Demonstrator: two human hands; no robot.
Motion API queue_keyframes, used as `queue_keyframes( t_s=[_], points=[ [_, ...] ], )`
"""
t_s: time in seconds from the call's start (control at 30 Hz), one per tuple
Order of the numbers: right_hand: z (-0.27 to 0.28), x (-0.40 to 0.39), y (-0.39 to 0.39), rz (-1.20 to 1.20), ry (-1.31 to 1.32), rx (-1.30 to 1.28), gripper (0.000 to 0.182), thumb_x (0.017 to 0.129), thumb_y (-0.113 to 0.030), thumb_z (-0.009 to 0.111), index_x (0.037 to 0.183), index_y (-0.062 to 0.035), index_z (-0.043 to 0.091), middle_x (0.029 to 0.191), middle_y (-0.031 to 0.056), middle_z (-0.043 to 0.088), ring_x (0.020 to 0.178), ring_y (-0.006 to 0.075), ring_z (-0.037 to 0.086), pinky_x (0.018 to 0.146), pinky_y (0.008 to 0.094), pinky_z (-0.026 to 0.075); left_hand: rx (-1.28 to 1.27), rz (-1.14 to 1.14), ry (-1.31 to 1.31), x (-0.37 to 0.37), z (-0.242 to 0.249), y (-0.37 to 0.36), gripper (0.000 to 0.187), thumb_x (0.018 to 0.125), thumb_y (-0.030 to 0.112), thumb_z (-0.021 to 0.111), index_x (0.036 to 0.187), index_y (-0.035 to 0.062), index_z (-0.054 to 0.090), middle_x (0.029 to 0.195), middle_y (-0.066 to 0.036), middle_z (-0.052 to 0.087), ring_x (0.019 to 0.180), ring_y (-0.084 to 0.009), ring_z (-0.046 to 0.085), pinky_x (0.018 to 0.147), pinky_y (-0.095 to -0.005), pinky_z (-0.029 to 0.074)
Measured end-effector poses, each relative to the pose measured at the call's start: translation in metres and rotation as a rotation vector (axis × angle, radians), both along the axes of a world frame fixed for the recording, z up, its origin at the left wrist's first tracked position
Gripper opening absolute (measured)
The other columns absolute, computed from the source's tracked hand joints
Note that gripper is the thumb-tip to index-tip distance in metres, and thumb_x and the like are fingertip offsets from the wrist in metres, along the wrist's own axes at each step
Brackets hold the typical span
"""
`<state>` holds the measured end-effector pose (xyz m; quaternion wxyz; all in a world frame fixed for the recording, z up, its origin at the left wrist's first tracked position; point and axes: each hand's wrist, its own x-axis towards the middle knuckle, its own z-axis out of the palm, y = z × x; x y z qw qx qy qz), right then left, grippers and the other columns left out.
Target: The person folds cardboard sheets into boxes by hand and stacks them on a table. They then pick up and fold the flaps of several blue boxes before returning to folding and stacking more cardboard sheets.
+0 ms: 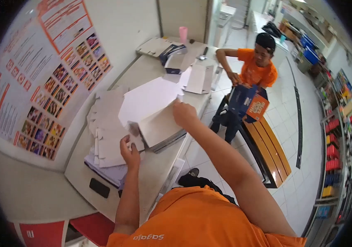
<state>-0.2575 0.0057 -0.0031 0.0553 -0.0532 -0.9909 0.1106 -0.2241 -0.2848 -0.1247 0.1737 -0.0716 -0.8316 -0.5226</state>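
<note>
A part-folded cardboard box [162, 126], pale on the inside, sits on the counter before me. My right hand [185, 115] is closed on its far right edge, with the fingertips partly hidden. Beside the near left end of the box, my left hand [130, 153] has its thumb and fingers apart and holds nothing. A small end flap [133, 128] of the box stands up just beyond it. Flat, unfolded cardboard blanks [106, 108] lie in a stack under and left of the box. A large white blank [153, 96] is spread behind it.
A dark phone [99, 187] lies near the counter's [75, 175] left end. Dark-blue boxes [173, 57] and a pink cup [183, 34] stand at the far end. Across the corner, a person in orange [255, 68] handles a blue-and-orange box [246, 101] above a wooden bench [262, 148].
</note>
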Motion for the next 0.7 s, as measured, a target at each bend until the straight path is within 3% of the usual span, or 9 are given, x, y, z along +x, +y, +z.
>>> queue_keyframes(
  t_s=[0.1,0.17,0.2,0.27,0.33,0.5,0.6,0.67,0.7],
  points=[
    [0.002,0.000,0.004,-0.016,-0.061,-0.105,0.038,0.098,-0.027,0.055,0.124,0.0004,0.056,0.110,0.0212,0.072,0.097,0.0385,0.073,0.079,0.0457,0.059,-0.570,0.179,0.126,-0.013,-0.037,-0.006,0.067,0.078,0.017,0.082,0.138,0.0041,0.053,0.135,-0.022,0.055,0.131,-0.0395,0.049,0.103,-0.0542,0.045],
    [0.019,0.014,0.006,-0.019,-0.012,-0.155,0.047,0.098,-0.037,0.059,0.127,0.0005,0.055,0.112,0.0214,0.070,0.098,0.0391,0.071,0.079,0.0470,0.058,-0.590,0.213,-0.248,-0.012,-0.013,0.009,0.079,0.072,0.027,0.089,0.138,0.0055,0.053,0.133,-0.022,0.055,0.132,-0.0402,0.048,0.100,-0.0551,0.048],
    [0.025,0.027,0.011,-0.052,0.001,-0.153,0.047,0.098,-0.037,0.059,0.127,0.0005,0.055,0.112,0.0214,0.070,0.098,0.0391,0.071,0.079,0.0470,0.058,-0.591,0.182,-0.228,-0.020,-0.025,0.002,0.079,0.072,0.027,0.089,0.138,0.0055,0.053,0.133,-0.022,0.055,0.132,-0.0402,0.048,0.100,-0.0551,0.048],
    [0.032,0.053,0.012,-0.032,0.399,-0.138,0.041,0.096,-0.037,0.062,0.117,-0.0019,0.059,0.091,0.0157,0.070,0.084,0.0367,0.072,0.075,0.0476,0.057,-0.666,0.146,-0.469,-0.049,-0.056,-0.022,0.078,0.069,0.035,0.090,0.134,0.0075,0.057,0.136,-0.020,0.053,0.132,-0.0393,0.049,0.096,-0.0540,0.051],
    [0.027,0.090,0.021,0.000,0.484,-0.166,0.044,0.095,-0.041,0.064,0.114,-0.0015,0.058,0.085,0.0152,0.068,0.080,0.0369,0.070,0.072,0.0498,0.056,-0.698,0.142,-0.487,-0.045,-0.019,-0.008,0.074,0.069,0.038,0.090,0.130,0.0079,0.059,0.133,-0.019,0.055,0.128,-0.0385,0.053,0.095,-0.0537,0.052],
    [0.020,0.204,0.033,0.082,0.231,-0.269,0.039,0.095,-0.034,0.068,0.116,-0.0031,0.060,0.092,0.0183,0.071,0.082,0.0381,0.070,0.072,0.0473,0.056,-0.907,0.298,-0.416,-0.029,0.003,0.024,0.064,0.069,0.044,0.088,0.117,0.0086,0.067,0.117,-0.017,0.065,0.115,-0.0368,0.063,0.094,-0.0535,0.054],
    [-0.003,0.250,0.048,0.027,0.084,-0.351,0.037,0.095,-0.035,0.066,0.115,-0.0050,0.058,0.094,0.0181,0.071,0.085,0.0394,0.069,0.074,0.0495,0.055,-0.831,0.113,-0.372,-0.060,-0.038,-0.019,0.062,0.072,0.040,0.086,0.120,0.0071,0.066,0.110,-0.019,0.067,0.106,-0.0396,0.066,0.094,-0.0535,0.054],
    [-0.014,0.276,0.059,-0.017,0.024,-0.407,0.037,0.095,-0.035,0.066,0.116,-0.0050,0.059,0.094,0.0169,0.072,0.085,0.0385,0.069,0.075,0.0487,0.055,-0.614,-0.189,-0.378,-0.084,-0.055,-0.053,0.055,0.077,0.032,0.082,0.120,0.0027,0.065,0.116,-0.022,0.065,0.103,-0.0399,0.067,0.094,-0.0510,0.054],
    [-0.017,0.286,0.065,-0.052,-0.046,-0.468,0.037,0.095,-0.035,0.067,0.116,-0.0050,0.060,0.094,0.0156,0.073,0.086,0.0375,0.070,0.075,0.0479,0.055,-0.688,-0.186,-0.331,-0.099,-0.066,-0.075,0.048,0.082,0.030,0.077,0.118,0.0002,0.065,0.116,-0.023,0.065,0.102,-0.0389,0.067,0.093,-0.0493,0.054]
  ],
)
